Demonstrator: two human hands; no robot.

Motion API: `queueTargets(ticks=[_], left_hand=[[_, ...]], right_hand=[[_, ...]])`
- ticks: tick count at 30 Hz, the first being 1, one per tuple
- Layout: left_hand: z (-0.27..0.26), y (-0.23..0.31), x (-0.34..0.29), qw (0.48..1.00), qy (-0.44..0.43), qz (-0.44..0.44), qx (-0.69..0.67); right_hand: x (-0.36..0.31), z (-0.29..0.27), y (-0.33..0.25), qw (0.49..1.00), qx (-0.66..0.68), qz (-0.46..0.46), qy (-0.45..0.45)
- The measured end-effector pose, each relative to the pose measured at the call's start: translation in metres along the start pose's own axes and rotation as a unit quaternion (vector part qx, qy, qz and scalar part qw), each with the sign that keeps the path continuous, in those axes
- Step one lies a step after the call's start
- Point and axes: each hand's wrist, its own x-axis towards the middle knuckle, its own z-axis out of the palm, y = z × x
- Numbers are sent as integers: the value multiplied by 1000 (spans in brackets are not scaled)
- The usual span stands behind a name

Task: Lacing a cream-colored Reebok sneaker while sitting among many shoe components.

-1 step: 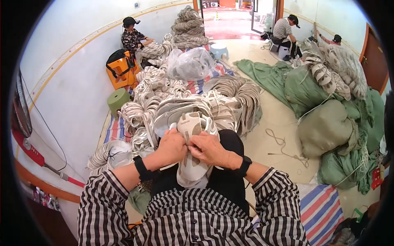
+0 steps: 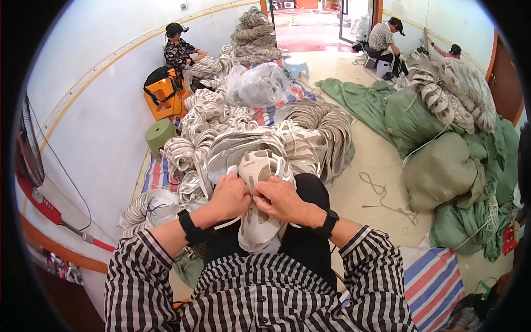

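We've got a shoe upper (image 2: 259,228), beige/white w/ brown patches, mid-frame just below ctr, standing tilted over the wearer's lap, toe end down. L hand (image 2: 232,195) on its left side, fingers curled in, gripping the edge. R hand (image 2: 281,200) meets it near ctr, thumb + index pinched narrow against the upper's middle; we can't tell what's between those tips, too small. Both wrists have black bands, (image 2: 191,228) on L and (image 2: 330,222) on R; b/w striped sleeves (image 2: 141,271) fill the lower frame. Just beyond the hands, ctr, we see a big heap of shoe uppers (image 2: 221,127), bundled in stacks, partly on a striped sheet (image 2: 264,117). Clear plastic bag (image 2: 259,88) sits on the heap, upper ctr; pale blue stool (image 2: 296,68) near it. Left of heap: green stool (image 2: 160,134), orange seat (image 2: 160,99) w/ black bag (image 2: 157,76) on top. Fan (image 2: 30,138) at left edge, cut by the lens rim. Right side: green sacks (image 2: 437,171) piled, more bundled uppers (image 2: 442,102) above them, loose cord (image 2: 376,191) on floor alongside. Another striped sheet (image 2: 434,285), lower right. Co-workers: one seated upper left (image 2: 178,52), one bent over upper right (image 2: 384,41), one mostly hidden far upper right (image 2: 454,51). Doorway (image 2: 307,33) top ctr, bright outside.
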Motion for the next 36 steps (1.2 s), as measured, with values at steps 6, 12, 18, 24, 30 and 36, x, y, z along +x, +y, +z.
queueTargets(ticks=[6, 12, 18, 24, 30, 36], left_hand=[[-17, -14, 16, 977, -123, -131, -117], [-6, -1, 5, 997, 46, -37, -47], [-2, -4, -4, 971, 134, -3, -199], [-5, 2, -2, 888, 110, -85, -439], [0, 7, -1, 867, 124, -71, -478], [9, 2, -4, 820, 80, -53, -564]], right_hand=[[-2, 8, 8, 999, 23, -26, 36], [-3, 8, 6, 997, 47, -19, 54], [3, 6, 6, 997, 58, 19, 46], [7, 4, 4, 991, 80, 101, 39], [7, 2, -2, 989, 85, 115, 43], [11, 0, 0, 995, 52, 64, 52]])
